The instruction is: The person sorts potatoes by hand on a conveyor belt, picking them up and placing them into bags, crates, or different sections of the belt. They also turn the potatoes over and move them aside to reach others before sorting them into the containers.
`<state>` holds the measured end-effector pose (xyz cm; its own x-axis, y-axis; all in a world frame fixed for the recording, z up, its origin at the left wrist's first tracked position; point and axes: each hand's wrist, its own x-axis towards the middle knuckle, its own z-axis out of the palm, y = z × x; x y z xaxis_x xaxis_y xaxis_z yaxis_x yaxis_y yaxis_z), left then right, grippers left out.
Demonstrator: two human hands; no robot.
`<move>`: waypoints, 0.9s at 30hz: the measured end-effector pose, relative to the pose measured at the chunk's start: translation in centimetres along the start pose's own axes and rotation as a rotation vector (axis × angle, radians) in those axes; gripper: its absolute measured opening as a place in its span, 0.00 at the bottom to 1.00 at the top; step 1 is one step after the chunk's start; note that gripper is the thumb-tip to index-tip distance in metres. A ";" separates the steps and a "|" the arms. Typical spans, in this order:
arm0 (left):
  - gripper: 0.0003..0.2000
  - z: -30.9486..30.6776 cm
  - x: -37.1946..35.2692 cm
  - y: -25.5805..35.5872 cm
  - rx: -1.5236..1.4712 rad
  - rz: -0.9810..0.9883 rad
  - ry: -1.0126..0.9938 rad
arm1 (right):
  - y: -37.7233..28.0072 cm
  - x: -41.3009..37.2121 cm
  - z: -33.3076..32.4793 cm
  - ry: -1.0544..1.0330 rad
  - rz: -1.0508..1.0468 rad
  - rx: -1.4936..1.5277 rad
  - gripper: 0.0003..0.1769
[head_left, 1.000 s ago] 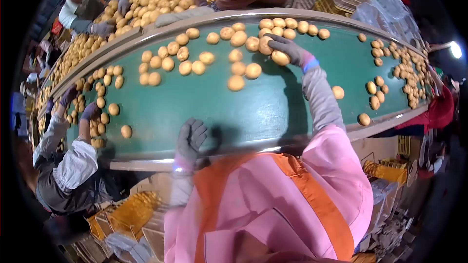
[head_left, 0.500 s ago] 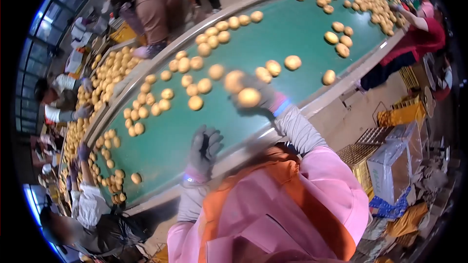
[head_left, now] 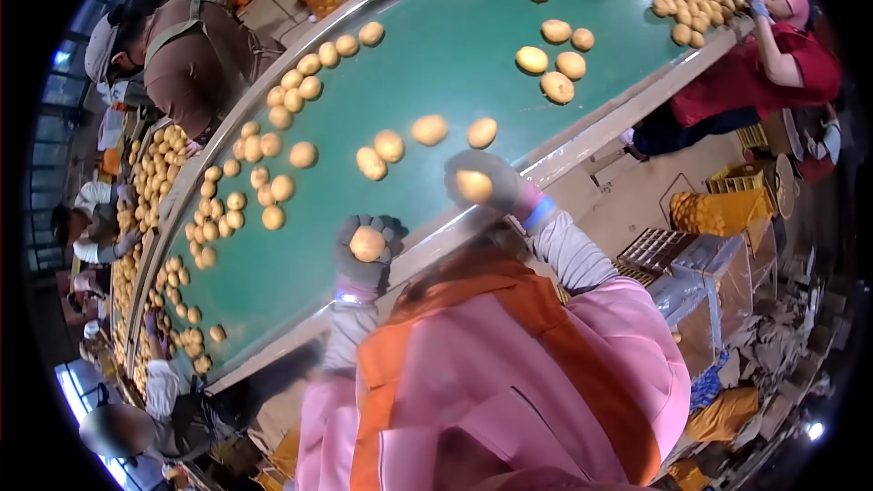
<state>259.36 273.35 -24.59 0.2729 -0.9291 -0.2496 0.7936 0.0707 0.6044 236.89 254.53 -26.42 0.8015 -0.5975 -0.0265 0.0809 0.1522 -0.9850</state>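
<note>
My left hand [head_left: 353, 264], in a grey glove, is palm up by the near edge of the green conveyor belt [head_left: 427, 55]. Its fingers curl round a potato [head_left: 367, 244]. To its right, my right hand [head_left: 506, 184], gloved too and slightly blurred, holds another potato [head_left: 474, 186] over the belt near the metal rim. Just beyond the hands lie several loose potatoes, among them one potato [head_left: 482, 133] close to my right hand and a pair with a potato [head_left: 388, 145] between the hands.
Potatoes line the belt's far side, with a dense heap [head_left: 691, 0] at the upper right. A person in red [head_left: 755, 82] stands at the right; others work across the belt and at the lower left. Crates [head_left: 657, 248] and wrapped boxes [head_left: 691, 309] stand behind on the right.
My left hand, empty before, now has a potato in it. My right hand has shifted right and nearer the rim with one potato. The loose potatoes appear farther left in view.
</note>
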 end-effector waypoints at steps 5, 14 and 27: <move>0.18 0.7 2.9 0.7 0.444 0.123 0.135 | -0.5 1.0 3.8 -0.123 -0.054 -0.068 0.19; 0.21 9.4 10.2 1.5 1.129 0.435 -0.387 | -4.0 -1.2 5.6 0.115 0.243 0.538 0.36; 0.18 10.4 26.3 -3.6 1.263 -0.059 -0.026 | -5.4 2.8 -3.6 0.386 0.106 0.869 0.40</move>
<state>257.99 244.89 -25.45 0.2326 -0.9271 -0.2941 -0.2710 -0.3521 0.8959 236.58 249.20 -21.82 0.5922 -0.7414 -0.3157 0.5547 0.6592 -0.5076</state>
